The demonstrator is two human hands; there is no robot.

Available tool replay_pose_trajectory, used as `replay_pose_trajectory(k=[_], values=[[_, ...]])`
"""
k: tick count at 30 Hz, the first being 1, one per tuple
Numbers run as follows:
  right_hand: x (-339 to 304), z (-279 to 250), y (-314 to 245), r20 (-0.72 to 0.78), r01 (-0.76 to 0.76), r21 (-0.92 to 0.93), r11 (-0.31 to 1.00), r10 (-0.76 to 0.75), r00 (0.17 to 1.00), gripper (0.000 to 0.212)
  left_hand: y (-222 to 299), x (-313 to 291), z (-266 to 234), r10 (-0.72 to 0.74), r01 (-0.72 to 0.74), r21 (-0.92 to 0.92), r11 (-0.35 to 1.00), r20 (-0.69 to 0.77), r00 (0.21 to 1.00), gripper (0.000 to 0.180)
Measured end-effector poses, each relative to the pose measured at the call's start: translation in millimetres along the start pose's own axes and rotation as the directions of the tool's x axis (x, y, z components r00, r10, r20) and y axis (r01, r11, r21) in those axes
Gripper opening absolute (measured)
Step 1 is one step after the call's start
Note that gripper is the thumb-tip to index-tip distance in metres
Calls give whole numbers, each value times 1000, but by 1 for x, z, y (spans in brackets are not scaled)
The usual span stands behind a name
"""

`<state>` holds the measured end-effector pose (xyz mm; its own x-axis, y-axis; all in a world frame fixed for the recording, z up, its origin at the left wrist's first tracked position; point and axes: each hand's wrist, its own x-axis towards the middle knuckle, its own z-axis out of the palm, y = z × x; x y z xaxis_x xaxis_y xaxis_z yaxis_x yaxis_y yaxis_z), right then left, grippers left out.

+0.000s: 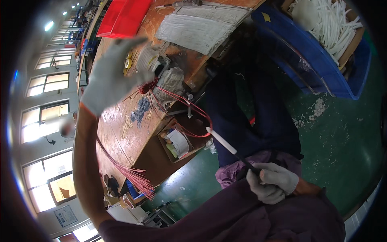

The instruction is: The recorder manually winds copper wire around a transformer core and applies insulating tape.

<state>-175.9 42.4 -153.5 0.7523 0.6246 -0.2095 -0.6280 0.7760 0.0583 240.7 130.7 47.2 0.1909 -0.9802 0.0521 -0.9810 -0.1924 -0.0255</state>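
In a white glove, my left hand [111, 74] is raised over the bench with fingers and thumb apart, a little blurred. Beside its thumb is a coil of red wire [147, 86]. From there a red wire loop [209, 121] hangs out past the bench edge. My right hand [272, 183], gloved too, is closed around a thin black rod [244, 162] in front of my body. A white tube [222, 141] covers the rod's far end, its pointed tip close to the loop; contact I cannot tell.
A red bin [124, 18] and a whitish sheet [201, 30] lie on the wooden bench [121, 133]. A bundle of reddish wire ends [137, 179] hangs off its side. Under the edge is a small open box [175, 141]. White strips [332, 28] fill a box above a blue crate [322, 76].
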Motion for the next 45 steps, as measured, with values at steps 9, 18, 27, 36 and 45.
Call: replay_pose_trajectory(k=[9,18,27,36,45], values=[[-15,-38,-23,25,371,-564,738,-434,901,29,-12,-33,30,41,-81,88,993,385,922,21],[248,-8,-96,52,665,-578,474,-791,609,16,-19,-40,54,33,-15,-113,993,162,986,13],[265,-21,-132,320,317,-931,-182,-825,465,17,-21,-44,59,54,-49,-56,997,94,994,15],[166,45,-171,561,-74,-820,-567,-823,92,21,-24,-54,77,97,-100,-16,995,-122,988,11],[220,16,-59,336,178,-941,-289,-717,611,22,-7,-75,79,-589,192,-631,751,-509,628,15]])
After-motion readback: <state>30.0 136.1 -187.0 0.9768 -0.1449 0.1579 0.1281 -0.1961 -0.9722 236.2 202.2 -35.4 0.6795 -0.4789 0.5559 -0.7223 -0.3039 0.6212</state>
